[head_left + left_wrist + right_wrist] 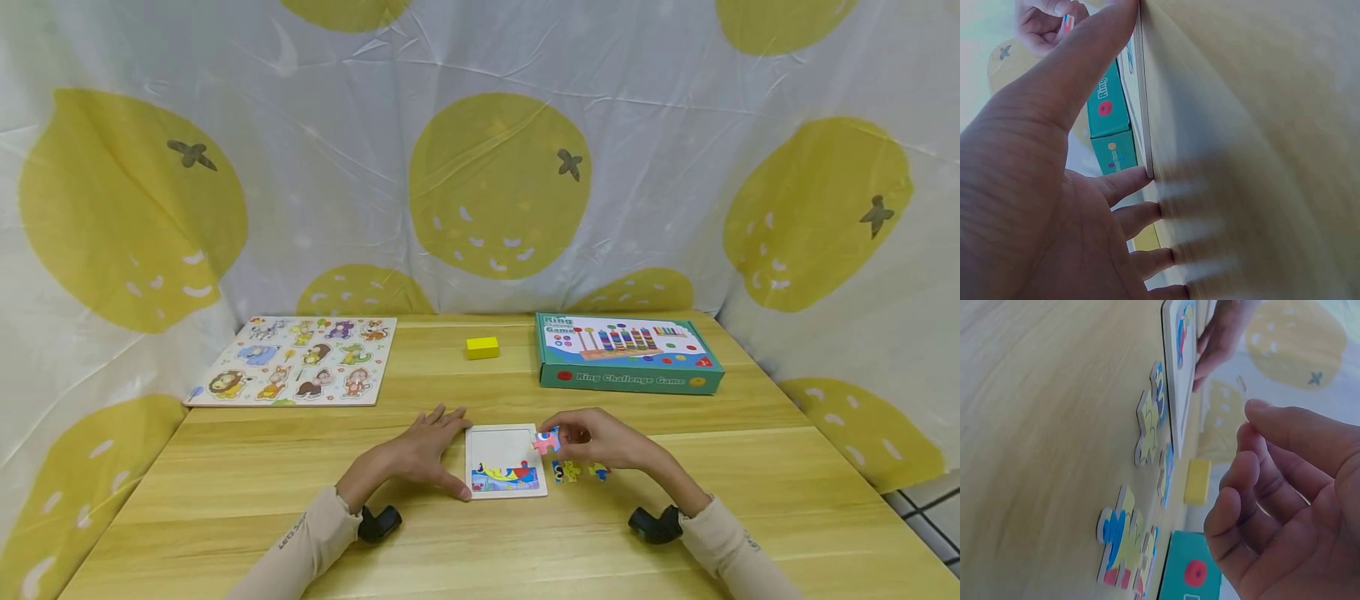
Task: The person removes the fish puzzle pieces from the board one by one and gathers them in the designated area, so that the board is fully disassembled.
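Observation:
A small square jigsaw puzzle tray (501, 442) lies flat on the table, its lower part filled with pieces (506, 480) showing a blue, yellow and red picture. My left hand (423, 450) rests along the tray's left side, fingers spread and straight; its thumb is by the near corner and its index fingertip (1141, 175) at the far one. Over the tray's right edge, my right hand (606, 440) pinches a pink and blue jigsaw piece (545, 442) between thumb and fingers. Below that hand lie several loose pieces (1147, 428), yellow and blue, partly hidden in the head view.
An animal puzzle board (296, 360) lies at the back left. A yellow block (482, 347) sits at the back middle. To its right is a green Ring Challenge Game box (630, 354). A lemon-patterned cloth (495, 75) hangs behind the wooden table (420, 550).

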Available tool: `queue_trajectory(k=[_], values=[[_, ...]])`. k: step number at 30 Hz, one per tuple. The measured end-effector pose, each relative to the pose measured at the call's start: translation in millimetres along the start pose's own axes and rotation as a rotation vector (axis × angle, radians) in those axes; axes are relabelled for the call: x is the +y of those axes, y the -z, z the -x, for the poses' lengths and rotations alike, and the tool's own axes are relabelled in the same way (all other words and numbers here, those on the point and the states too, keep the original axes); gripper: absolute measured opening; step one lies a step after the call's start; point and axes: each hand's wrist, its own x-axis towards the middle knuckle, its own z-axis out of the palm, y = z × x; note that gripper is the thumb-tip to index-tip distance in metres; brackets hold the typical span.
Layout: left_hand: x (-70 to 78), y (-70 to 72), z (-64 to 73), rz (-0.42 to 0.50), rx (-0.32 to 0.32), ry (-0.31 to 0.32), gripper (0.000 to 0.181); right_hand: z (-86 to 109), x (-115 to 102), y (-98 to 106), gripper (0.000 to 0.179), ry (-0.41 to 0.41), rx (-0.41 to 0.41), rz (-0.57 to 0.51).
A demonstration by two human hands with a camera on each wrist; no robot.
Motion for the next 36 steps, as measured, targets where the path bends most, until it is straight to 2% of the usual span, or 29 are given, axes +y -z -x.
queue_trajectory(k=[15, 26, 36], values=[[-0.6, -1.4, -0.6, 0.0, 0.003, -0.002, 0.101, 17.9, 12, 8, 0.029, -0.015, 0.009, 0.012], [-0.7, -1.1, -1.1, -0.006, 0.003, 0.003, 0.102, 30.1, 16, 12, 0.029, -0.052, 0.014, -0.026], [-1.3, -1.3, -1.5, -0.009, 0.001, 0.008, 0.101, 44.8, 24, 17, 0.03, -0.05, 0.027, -0.058]])
